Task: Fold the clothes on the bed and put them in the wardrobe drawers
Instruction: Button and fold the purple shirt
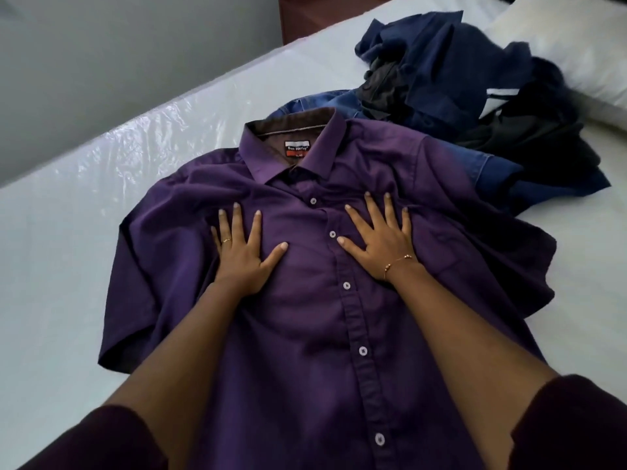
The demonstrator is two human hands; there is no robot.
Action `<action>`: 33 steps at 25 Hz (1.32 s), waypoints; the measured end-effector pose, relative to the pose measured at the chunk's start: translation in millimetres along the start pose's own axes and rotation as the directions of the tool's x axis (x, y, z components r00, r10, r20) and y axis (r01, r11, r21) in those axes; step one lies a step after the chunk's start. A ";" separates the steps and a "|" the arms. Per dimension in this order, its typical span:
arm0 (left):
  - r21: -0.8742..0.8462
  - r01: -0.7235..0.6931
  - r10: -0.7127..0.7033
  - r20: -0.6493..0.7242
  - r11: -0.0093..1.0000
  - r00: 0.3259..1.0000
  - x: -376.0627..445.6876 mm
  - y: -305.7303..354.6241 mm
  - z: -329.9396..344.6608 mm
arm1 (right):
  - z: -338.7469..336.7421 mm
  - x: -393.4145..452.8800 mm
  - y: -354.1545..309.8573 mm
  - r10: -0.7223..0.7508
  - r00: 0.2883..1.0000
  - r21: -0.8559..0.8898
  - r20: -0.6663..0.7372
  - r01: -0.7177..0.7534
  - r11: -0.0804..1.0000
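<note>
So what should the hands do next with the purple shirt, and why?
Probably slide both flat hands, left hand and right hand, outward to smooth the purple shirt. It lies buttoned and face up, still wrinkled near the shoulders and not yet folded.

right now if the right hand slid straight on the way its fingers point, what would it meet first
The right hand lies flat on the purple shirt, fingers pointing up toward the shoulder. Past the shirt's edge it would likely meet the blue denim garment first, then the dark clothes pile.
</note>
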State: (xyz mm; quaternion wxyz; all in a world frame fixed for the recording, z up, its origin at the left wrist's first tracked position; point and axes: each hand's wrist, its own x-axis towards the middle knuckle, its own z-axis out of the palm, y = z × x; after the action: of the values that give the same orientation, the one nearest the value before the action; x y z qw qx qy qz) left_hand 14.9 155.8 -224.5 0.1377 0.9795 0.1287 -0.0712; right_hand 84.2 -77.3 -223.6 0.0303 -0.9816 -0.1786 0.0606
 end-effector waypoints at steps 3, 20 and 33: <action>0.058 0.004 -0.010 0.104 0.998 0.995 0.0 3.0 -9.8 | -2.7 -2.9 -5.3 0.039 0.994 -0.055 0.106 -0.033 0.998; -0.644 0.524 -0.709 -0.041 0.558 0.704 -148.7 -118.4 -68.0 | 10.5 -142.4 -252.5 -0.283 0.953 0.143 0.106 0.267 0.953; -0.871 0.388 -0.271 0.468 -0.301 0.841 -182.7 -119.2 -129.7 | -33.7 -145.1 -313.9 0.129 0.991 0.956 0.035 -0.071 0.286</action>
State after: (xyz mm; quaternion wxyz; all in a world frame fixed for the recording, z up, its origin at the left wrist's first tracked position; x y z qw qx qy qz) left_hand -178.8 261.5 -99.0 0.8075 0.4349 0.3980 -0.0210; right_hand -155.1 163.4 -149.0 0.6084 -0.7812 -0.0452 0.1325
